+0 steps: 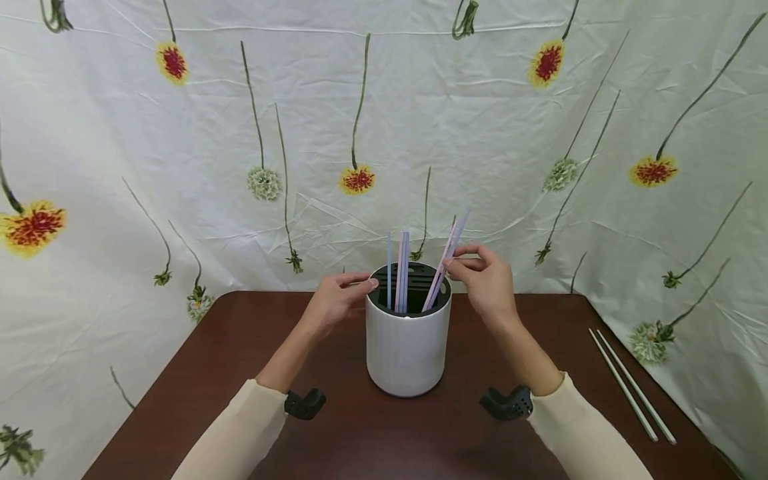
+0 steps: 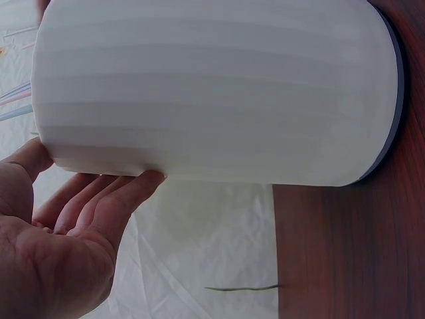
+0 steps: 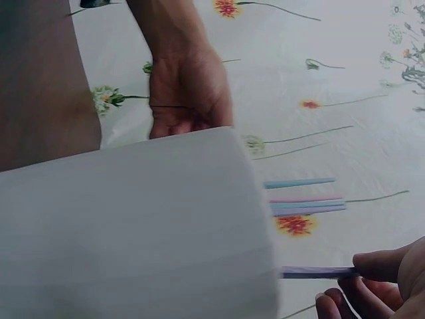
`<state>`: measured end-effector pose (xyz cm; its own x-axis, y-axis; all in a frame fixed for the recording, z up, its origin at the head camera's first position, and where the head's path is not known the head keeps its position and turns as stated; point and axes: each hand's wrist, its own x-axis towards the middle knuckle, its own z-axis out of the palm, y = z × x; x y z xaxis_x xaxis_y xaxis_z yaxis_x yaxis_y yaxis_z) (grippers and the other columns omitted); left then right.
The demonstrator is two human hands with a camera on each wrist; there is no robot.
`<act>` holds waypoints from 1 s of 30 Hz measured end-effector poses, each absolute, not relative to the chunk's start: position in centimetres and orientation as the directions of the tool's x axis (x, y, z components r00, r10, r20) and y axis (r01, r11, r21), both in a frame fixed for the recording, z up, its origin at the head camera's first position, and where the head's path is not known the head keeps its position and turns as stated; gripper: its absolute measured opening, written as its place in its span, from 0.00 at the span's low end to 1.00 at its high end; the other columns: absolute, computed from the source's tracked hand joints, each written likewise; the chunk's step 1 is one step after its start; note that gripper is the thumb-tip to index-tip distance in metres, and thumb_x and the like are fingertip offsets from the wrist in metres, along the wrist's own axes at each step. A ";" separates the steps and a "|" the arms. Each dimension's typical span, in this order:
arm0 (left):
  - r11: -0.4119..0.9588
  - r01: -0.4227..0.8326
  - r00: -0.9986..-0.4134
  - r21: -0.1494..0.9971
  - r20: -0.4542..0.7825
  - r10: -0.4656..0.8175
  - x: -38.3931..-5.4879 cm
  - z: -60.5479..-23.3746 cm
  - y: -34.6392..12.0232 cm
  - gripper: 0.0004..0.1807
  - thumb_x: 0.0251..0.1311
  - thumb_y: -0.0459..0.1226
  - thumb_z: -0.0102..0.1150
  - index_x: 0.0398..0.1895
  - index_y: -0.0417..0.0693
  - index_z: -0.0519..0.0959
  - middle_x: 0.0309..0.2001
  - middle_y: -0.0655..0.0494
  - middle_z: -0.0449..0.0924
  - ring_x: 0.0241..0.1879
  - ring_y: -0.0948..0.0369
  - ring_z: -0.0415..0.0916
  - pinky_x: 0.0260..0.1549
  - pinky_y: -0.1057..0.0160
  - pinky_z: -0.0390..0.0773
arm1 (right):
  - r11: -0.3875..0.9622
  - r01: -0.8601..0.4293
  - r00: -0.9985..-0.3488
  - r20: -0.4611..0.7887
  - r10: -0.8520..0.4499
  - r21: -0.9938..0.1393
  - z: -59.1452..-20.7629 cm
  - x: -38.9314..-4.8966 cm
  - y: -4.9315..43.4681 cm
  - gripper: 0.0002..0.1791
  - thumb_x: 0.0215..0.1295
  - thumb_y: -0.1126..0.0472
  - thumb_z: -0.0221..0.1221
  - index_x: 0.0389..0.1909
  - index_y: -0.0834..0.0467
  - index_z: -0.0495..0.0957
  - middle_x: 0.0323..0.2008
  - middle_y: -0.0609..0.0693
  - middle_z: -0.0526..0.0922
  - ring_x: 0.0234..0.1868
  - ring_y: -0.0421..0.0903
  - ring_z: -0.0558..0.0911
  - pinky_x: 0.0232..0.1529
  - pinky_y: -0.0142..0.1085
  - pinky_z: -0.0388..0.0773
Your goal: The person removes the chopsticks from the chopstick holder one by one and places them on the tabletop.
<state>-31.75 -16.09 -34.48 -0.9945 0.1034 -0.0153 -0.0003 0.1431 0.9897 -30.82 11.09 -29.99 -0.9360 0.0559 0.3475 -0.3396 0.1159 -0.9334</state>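
A white round holder with a black slotted top stands upright on the brown table. Several slim pastel chopsticks, blue, pink and lilac, stick up out of it. My left hand holds the holder's left side; in the left wrist view the thumb is at the rim and the fingers lie against the wall. With thumb and fingertips, my right hand pinches lilac and pink chopsticks that lean to the right, their lower ends inside the holder. The exact number pinched is unclear.
Two pale chopsticks lie side by side on the brown table near its right edge. Behind the table hangs a white flower-printed cloth. Both wrists carry black camera mounts.
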 end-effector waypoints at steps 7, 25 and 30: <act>0.151 -0.004 -0.994 0.988 -0.020 0.106 -31.7 -34.5 -15.9 0.28 0.65 0.47 0.67 0.66 0.48 0.78 0.66 0.46 0.77 0.58 0.50 0.82 0.57 0.45 0.81 | -0.026 -0.496 -0.866 0.491 0.094 -0.868 -25.2 -30.5 13.0 0.09 0.64 0.68 0.68 0.42 0.64 0.80 0.29 0.47 0.89 0.30 0.44 0.90 0.41 0.38 0.88; 0.161 -0.010 -0.994 0.987 -0.027 0.105 -31.9 -34.5 -16.2 0.30 0.66 0.49 0.66 0.68 0.47 0.77 0.66 0.44 0.76 0.57 0.48 0.82 0.55 0.48 0.82 | 0.426 -0.370 -0.839 0.494 0.229 -0.826 -26.5 -30.3 24.2 0.17 0.68 0.60 0.66 0.55 0.62 0.82 0.28 0.28 0.86 0.27 0.29 0.86 0.27 0.26 0.83; 0.166 0.000 -0.994 0.986 -0.018 0.110 -31.9 -34.6 -16.1 0.30 0.66 0.49 0.66 0.68 0.46 0.77 0.65 0.43 0.77 0.56 0.47 0.83 0.55 0.47 0.82 | 0.567 -0.237 -0.877 0.425 0.225 -0.789 -30.6 -30.3 28.0 0.20 0.68 0.59 0.66 0.56 0.65 0.82 0.24 0.25 0.83 0.22 0.29 0.83 0.22 0.28 0.81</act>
<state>-31.93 -16.12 -34.60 -0.9938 0.1098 -0.0182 0.0004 0.1665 0.9860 -30.33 27.95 -30.55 -0.8766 0.2248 0.4254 -0.2373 0.5671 -0.7887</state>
